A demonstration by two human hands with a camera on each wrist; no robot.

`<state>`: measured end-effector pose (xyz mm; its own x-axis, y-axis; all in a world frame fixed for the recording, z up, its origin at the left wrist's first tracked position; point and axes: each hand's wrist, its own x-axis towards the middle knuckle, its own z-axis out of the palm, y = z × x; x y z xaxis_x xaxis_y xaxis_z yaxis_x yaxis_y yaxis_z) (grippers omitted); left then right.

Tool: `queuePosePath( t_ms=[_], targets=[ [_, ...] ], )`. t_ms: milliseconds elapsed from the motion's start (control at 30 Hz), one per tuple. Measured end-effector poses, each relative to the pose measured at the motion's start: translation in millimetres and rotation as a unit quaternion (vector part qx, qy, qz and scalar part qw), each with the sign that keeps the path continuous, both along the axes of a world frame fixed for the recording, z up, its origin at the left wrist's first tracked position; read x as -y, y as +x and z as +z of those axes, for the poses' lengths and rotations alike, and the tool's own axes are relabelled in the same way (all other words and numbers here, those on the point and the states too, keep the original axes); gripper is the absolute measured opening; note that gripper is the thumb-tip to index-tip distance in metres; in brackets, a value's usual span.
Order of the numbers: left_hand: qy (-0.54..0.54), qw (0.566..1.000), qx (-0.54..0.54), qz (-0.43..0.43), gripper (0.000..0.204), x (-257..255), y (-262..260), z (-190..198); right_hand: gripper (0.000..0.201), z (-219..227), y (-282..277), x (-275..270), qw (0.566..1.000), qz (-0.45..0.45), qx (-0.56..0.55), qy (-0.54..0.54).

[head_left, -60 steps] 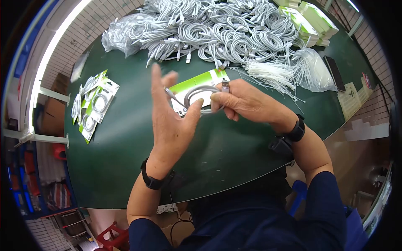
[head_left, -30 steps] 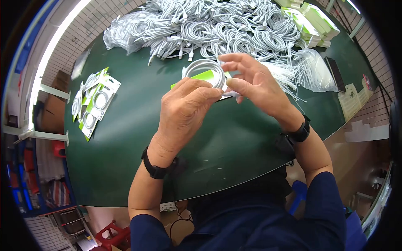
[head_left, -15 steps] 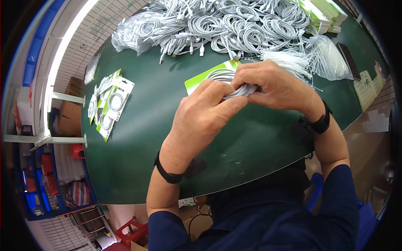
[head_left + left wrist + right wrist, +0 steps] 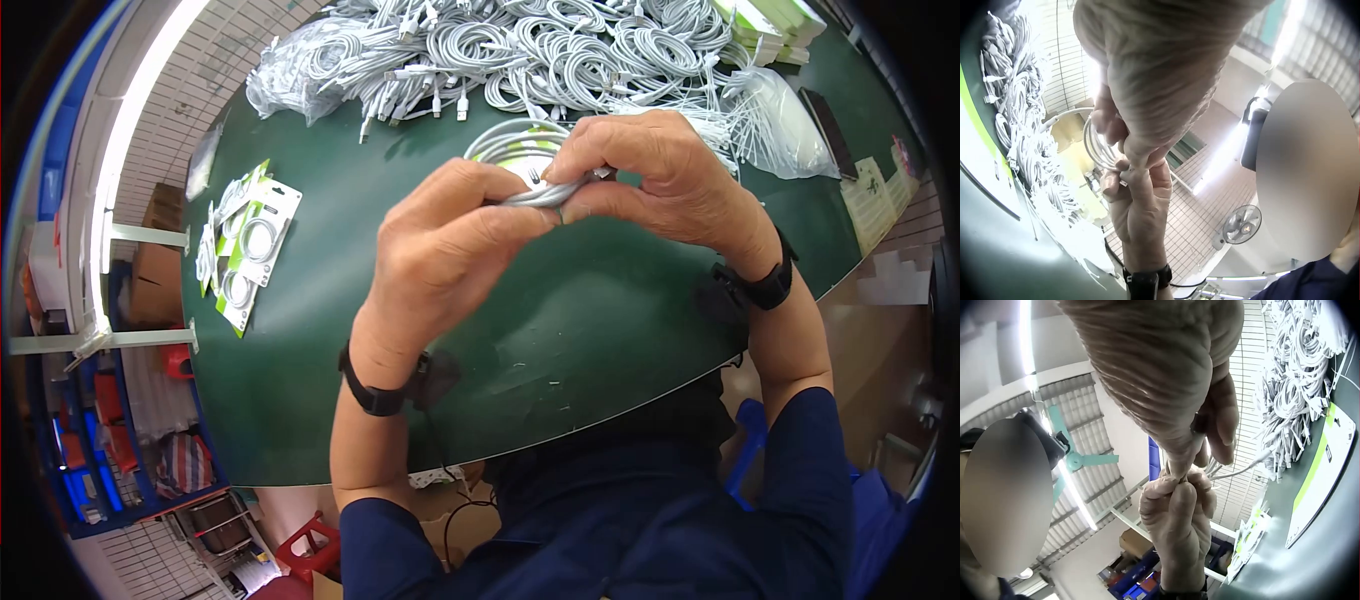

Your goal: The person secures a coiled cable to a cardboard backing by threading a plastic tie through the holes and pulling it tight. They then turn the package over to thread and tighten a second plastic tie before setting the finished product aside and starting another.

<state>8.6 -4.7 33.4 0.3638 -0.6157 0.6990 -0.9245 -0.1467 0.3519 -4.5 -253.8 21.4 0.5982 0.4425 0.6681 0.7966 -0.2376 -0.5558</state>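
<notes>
A coiled grey-white USB cable (image 4: 500, 140) is held up between both hands, over a green-and-white card (image 4: 1325, 472) lying on the table. My left hand (image 4: 430, 245) pinches the near left side of the coil between thumb and fingers. From the right, my right hand (image 4: 660, 175) grips the same bundle, and a metal plug (image 4: 603, 173) shows by its fingers. The two thumb tips come close together below the strands. In the left wrist view the cable loops (image 4: 1099, 147) hang beside the fingers. The fingers hide the middle of the bundle.
A large heap of coiled cables (image 4: 560, 60) covers the back of the green table (image 4: 500, 400). White cable ties (image 4: 765, 130) in a bag lie back right, near stacked green-and-white cards (image 4: 770, 30). Several carded cables (image 4: 258, 240) lie at left. A dark phone-like slab (image 4: 828, 133) lies far right.
Two seconds ago the left fingers were spread beside the coil; the left hand then gripped it. The right fingers loosened, then closed on the coil again. Now both hands pinch the coil together.
</notes>
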Motion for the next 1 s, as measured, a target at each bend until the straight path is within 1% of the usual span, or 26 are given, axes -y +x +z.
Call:
queuePosePath(
  t_ms=[33, 133, 167, 200, 267, 300, 400, 433, 467, 567, 633, 767, 833, 933, 967, 1000],
  targets=[
    [0.020, 1.000, 0.010, -0.005, 0.028, -3, 3, 1, 0.019, 0, 1, 0, 1.000, -0.007, 0.006, 0.004],
    [-0.041, 0.999, 0.002, 0.004, 0.029, 6, 7, 0, 0.021, 3, 1, 3, 0.999, -0.052, 0.011, 0.014],
    [-0.046, 0.998, 0.024, 0.029, 0.030, 6, 8, 5, 0.020, 5, 0, 5, 0.997, -0.074, -0.002, 0.025],
    [-0.053, 0.996, 0.020, 0.071, 0.030, 3, 11, 2, 0.020, 4, 2, 7, 0.996, -0.083, 0.002, 0.039],
    [-0.065, 0.986, 0.013, 0.151, 0.032, -5, 20, -12, 0.018, 0, 6, 11, 0.992, -0.104, 0.009, 0.067],
    [0.013, 0.983, -0.081, 0.163, 0.041, -9, 20, -14, 0.019, 1, 7, 13, 0.992, -0.114, 0.009, 0.056],
    [0.198, 0.958, -0.072, 0.195, 0.061, -7, 24, -39, 0.022, -3, 8, 8, 0.988, -0.138, 0.036, 0.055],
    [0.237, 0.949, -0.082, 0.189, 0.075, -10, 29, -50, 0.025, -7, 9, 5, 0.986, -0.152, 0.030, 0.057],
    [0.247, 0.945, -0.088, 0.194, 0.077, -13, 35, -61, 0.026, -8, 9, 5, 0.987, -0.152, 0.018, 0.055],
    [0.274, 0.935, -0.104, 0.200, 0.081, -15, 39, -69, 0.025, -9, 7, 6, 0.987, -0.153, -0.023, 0.054],
    [0.292, 0.932, -0.087, 0.194, 0.076, -12, 39, -69, 0.024, -8, 7, 6, 0.986, -0.146, -0.055, 0.057],
    [0.294, 0.934, -0.060, 0.195, 0.065, -15, 41, -70, 0.021, -8, 7, 4, 0.987, -0.124, -0.060, 0.084],
    [0.303, 0.934, -0.050, 0.182, 0.058, -21, 46, -69, 0.020, -9, 7, 4, 0.986, -0.121, -0.063, 0.094],
    [0.319, 0.932, -0.044, 0.169, 0.045, -19, 48, -57, 0.019, -7, 6, 5, 0.977, -0.112, -0.135, 0.120],
    [0.322, 0.931, -0.043, 0.167, 0.040, -17, 49, -52, 0.018, -6, 6, 5, 0.977, -0.112, -0.140, 0.118],
    [0.322, 0.931, 0.002, 0.171, 0.037, -19, 51, -54, 0.018, -6, 6, 5, 0.976, -0.113, -0.145, 0.117]
  ],
)
